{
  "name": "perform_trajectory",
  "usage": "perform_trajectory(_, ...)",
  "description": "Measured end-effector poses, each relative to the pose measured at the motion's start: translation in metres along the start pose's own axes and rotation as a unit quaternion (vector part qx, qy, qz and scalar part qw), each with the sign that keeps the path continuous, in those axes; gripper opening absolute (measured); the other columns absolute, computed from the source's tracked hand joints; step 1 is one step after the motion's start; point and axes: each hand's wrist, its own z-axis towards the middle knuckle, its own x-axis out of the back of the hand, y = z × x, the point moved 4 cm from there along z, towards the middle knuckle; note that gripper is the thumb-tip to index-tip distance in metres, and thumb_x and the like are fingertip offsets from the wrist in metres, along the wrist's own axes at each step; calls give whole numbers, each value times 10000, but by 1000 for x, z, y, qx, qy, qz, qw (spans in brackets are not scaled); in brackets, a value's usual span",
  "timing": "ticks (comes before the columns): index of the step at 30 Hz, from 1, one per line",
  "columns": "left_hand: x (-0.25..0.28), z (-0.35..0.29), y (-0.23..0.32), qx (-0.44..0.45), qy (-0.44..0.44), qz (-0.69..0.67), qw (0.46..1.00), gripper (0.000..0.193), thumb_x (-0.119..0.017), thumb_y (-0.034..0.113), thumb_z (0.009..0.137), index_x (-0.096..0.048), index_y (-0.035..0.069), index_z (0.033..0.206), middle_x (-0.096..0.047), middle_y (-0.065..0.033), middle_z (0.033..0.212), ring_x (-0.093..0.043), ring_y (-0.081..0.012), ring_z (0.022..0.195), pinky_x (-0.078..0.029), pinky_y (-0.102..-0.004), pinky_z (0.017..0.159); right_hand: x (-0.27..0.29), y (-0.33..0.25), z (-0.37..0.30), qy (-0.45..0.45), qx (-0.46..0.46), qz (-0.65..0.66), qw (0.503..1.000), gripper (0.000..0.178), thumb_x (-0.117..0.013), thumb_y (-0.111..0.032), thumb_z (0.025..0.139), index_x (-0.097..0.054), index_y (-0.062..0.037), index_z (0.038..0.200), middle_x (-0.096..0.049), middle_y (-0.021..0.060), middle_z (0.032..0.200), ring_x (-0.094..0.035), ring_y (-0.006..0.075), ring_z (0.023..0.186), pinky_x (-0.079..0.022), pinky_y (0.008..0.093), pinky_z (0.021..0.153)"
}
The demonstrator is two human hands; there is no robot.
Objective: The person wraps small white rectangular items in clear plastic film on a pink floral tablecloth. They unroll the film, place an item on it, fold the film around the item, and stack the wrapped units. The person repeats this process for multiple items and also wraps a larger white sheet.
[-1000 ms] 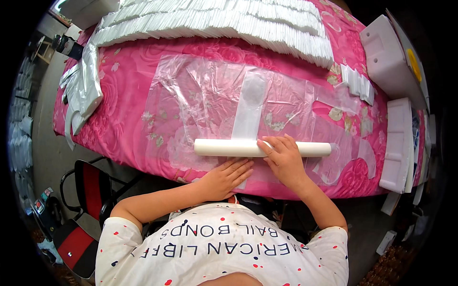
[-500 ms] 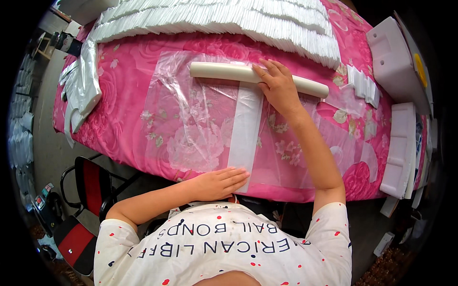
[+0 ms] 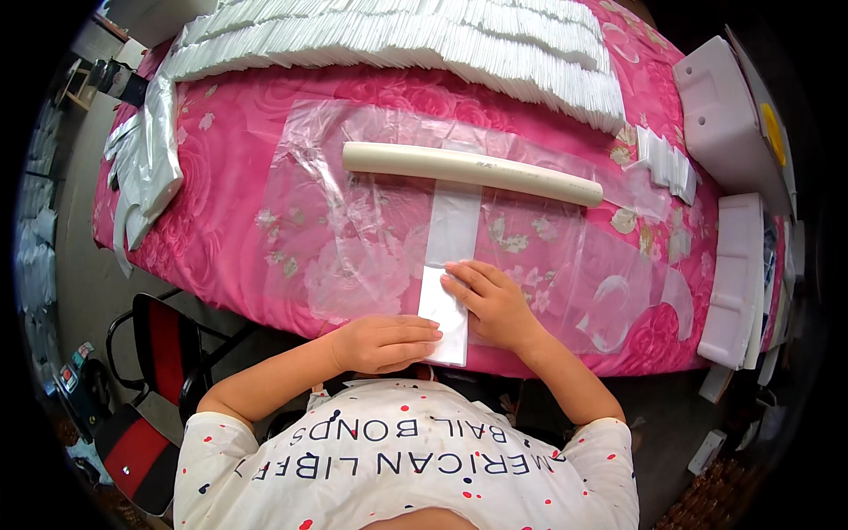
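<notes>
A folded strip of thin white plastic [image 3: 453,231] runs from beneath a cream-coloured tube [image 3: 473,168] toward the table's near edge. Its near part is doubled over and looks whiter. My left hand [image 3: 387,343] lies flat with its fingers together, fingertips resting on that near part from the left. At the strip's right side is my right hand [image 3: 495,305], fingers bent and closed on the upper end of the white part. Clear plastic sheeting [image 3: 353,230] spreads under the tube and strip. The tube lies across it, touched by neither hand.
Long rows of folded white packets [image 3: 397,40] line the far side of the pink flowered cloth [image 3: 221,221]. A smaller packet pile [image 3: 664,163] and white foam boxes [image 3: 738,283] stand at right. White plastic bags [image 3: 146,172] hang at left; a red-and-black chair [image 3: 163,349] stands below.
My right hand has left the tube and come nearer, onto the strip. The strip's near part is now doubled over. The tube has shifted slightly nearer; my left hand moved slightly left.
</notes>
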Motion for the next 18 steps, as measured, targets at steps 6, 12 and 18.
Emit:
perform_trajectory(6, 13, 28, -22, 165, -81, 173, 968, 747, -680, 420, 684, -424, 3, 1248, -454, -145, 1279, -424, -288, 1202, -262, -438, 1046, 0, 7, 3, 35, 5, 20, 999, 373, -597, -8, 641, -600, -36, 1012, -564, 93, 1067, -531, 264, 971, -450, 351, 833)
perform_trajectory(12, 22, 33, -32, 176, -54, 109, 977, 825, -597, 554, 709, -395, -17, 1268, -491, -182, 1225, -479, -317, 1124, -317, -421, 1000, 4, 19, 3, 38, -46, 58, 997, 361, -619, 18, 642, -643, -79, 988, -624, 63, 905, -582, 247, 788, -485, 343, 666)
perform_trajectory(18, 22, 22, -50, 313, 119, -81, 939, 702, -466, 486, 855, -329, -22, 1320, -464, -208, 1248, -458, -339, 1137, -315, -391, 989, 5, 46, 25, -10, -377, 208, 903, 191, -593, -185, 786, -665, -11, 816, -621, 115, 608, -613, 186, 558, -450, 305, 530)
